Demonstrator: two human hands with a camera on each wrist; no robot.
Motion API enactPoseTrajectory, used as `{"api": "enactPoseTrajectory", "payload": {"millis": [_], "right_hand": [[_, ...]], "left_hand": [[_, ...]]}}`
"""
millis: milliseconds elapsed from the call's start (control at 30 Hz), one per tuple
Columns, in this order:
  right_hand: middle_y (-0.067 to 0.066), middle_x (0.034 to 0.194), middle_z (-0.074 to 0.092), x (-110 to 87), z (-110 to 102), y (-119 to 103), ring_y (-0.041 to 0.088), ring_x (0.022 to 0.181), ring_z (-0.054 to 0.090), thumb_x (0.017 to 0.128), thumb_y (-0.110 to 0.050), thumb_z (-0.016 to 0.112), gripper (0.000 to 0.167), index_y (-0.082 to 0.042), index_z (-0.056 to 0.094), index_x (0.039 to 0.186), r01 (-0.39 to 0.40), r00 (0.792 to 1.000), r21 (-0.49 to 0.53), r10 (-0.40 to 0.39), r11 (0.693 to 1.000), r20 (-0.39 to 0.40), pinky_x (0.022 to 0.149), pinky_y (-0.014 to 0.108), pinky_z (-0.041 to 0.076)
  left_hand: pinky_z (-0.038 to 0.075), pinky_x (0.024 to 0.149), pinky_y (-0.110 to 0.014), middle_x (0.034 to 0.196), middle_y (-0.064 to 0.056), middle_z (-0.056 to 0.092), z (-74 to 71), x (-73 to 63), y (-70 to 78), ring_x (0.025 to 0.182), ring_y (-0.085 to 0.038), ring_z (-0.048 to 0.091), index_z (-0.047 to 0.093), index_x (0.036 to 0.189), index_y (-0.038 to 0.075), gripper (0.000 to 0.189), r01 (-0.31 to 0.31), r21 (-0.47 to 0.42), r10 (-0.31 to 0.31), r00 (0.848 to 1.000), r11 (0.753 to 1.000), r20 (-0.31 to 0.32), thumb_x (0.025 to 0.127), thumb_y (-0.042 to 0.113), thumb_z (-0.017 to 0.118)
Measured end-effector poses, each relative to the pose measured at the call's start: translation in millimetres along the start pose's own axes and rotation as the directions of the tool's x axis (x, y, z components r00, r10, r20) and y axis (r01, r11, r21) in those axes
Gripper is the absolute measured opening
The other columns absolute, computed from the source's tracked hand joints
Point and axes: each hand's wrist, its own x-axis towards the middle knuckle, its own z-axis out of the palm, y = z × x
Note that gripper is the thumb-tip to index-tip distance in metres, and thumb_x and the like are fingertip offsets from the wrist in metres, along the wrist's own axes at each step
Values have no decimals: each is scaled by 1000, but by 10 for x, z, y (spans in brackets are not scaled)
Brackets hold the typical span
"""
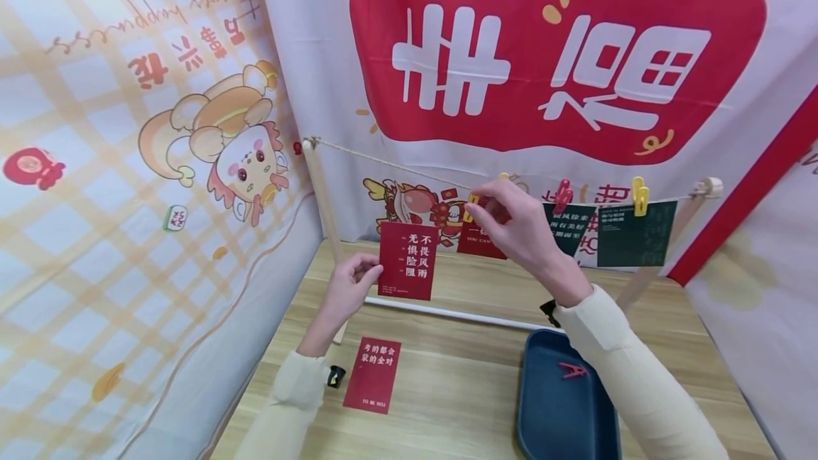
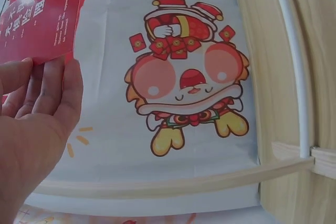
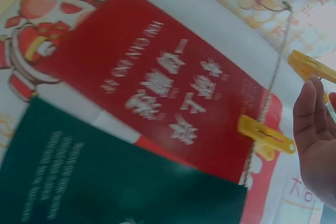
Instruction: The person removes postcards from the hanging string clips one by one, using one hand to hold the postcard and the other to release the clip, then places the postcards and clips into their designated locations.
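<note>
My left hand (image 1: 348, 279) pinches the lower left edge of a red card (image 1: 407, 261) with white characters, held upright below the string (image 1: 390, 163). In the left wrist view, the thumb and fingers of that hand (image 2: 44, 103) grip the edge of the card (image 2: 44, 22). Close to the string, my right hand (image 1: 525, 229) pinches a yellow clothespin (image 1: 471, 209); the right wrist view shows this clothespin (image 3: 313, 66) at its fingertips. Beside it, another red card (image 3: 157, 82) hangs from the string by a second yellow clothespin (image 3: 265, 134).
Dark green cards (image 1: 637, 236) hang farther right under pink (image 1: 563, 197) and yellow clothespins (image 1: 640, 196). Wooden posts (image 1: 324, 204) bear the string. Another red card (image 1: 373, 375) lies on the table, left of a blue tray (image 1: 529, 403) containing a red clothespin (image 1: 571, 370).
</note>
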Motion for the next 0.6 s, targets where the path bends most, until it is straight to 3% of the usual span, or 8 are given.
{"api": "enactPoseTrajectory", "payload": {"millis": [267,600], "right_hand": [[8,102,69,-281,-11,97,7,75,58,81,-8,79,33,-4,66,111,-62,995,-35,64,997,76,66,16,53],[4,97,67,-544,-101,158,4,71,56,82,-10,79,34,-5,66,113,-76,985,-98,90,992,148,63,17,53]], "left_hand": [[56,73,-20,94,-13,71,-31,-100,-99,86,-27,67,69,105,4,15,18,58,-20,999,998,37,94,14,66],[55,72,-21,93,-12,69,-65,-178,-182,80,-12,64,67,103,5,12,53,55,-55,998,997,22,94,13,66]]}}
